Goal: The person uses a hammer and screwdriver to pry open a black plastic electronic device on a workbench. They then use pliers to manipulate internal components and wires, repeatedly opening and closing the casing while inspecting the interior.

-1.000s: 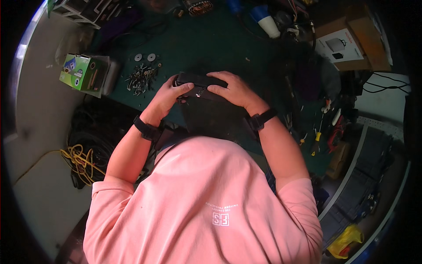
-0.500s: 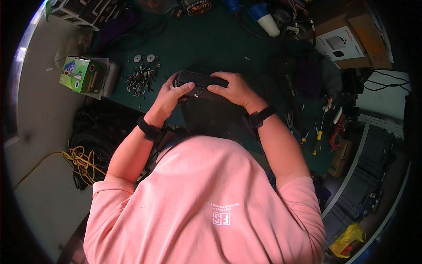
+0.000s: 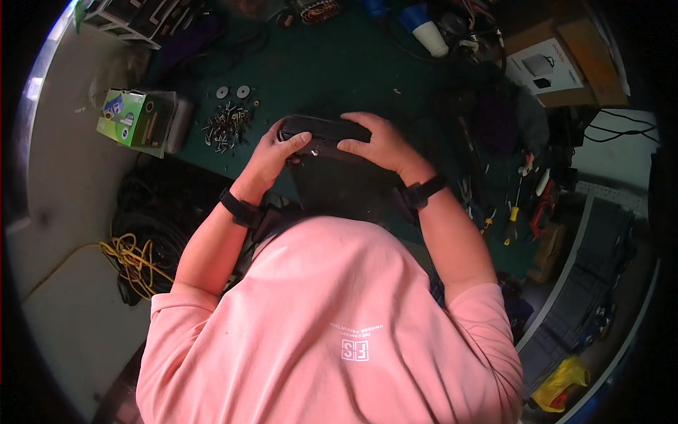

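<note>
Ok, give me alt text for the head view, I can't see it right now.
Both hands grip a black device over a green workbench: the left hand at its left end, the right hand on its right. A pile of screws and a green box lie to the left.

Pretty clearly my workshop: green worktop (image 3: 339,63) with a pile of loose screws (image 3: 226,127) and washers (image 3: 233,92), screwdrivers (image 3: 512,212) and pliers (image 3: 544,205) off to the side, cardboard boxes (image 3: 558,56), and a yellow cable coil (image 3: 131,258) on the floor.
</note>
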Demonstrator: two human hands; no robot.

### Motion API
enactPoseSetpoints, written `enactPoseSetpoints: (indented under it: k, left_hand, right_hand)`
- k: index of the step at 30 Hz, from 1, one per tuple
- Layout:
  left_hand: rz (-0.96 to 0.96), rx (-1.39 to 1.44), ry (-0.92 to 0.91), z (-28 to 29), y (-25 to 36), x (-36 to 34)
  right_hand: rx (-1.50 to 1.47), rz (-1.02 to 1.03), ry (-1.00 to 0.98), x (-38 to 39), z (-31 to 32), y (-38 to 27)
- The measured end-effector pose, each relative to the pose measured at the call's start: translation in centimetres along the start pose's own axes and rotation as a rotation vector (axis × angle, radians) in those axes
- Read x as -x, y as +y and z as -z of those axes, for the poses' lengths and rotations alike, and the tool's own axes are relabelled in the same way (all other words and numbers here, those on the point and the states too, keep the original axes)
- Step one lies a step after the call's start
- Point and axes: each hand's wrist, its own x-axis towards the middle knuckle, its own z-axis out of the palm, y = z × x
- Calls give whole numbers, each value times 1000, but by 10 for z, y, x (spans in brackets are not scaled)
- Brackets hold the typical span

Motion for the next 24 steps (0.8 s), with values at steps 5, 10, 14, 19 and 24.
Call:
enactPoseSetpoints:
  k: [5,10,14,19,24]
  left_hand:
    - [100,-114,13,10,5,-1]
    - [91,-222,26,7,19,-1]
    - [128,-208,47,7,19,-10]
    - [204,-338,124,-6,38,-9]
    - [46,-675,79,1,54,-13]
  right_hand:
    - [7,-88,312,26,29,-8]
    - [-19,-134,346,82,49,-15]
    - [8,-209,396,132,64,-10]
    - [71,-396,437,186,73,1]
    - [69,-454,466,210,70,6]
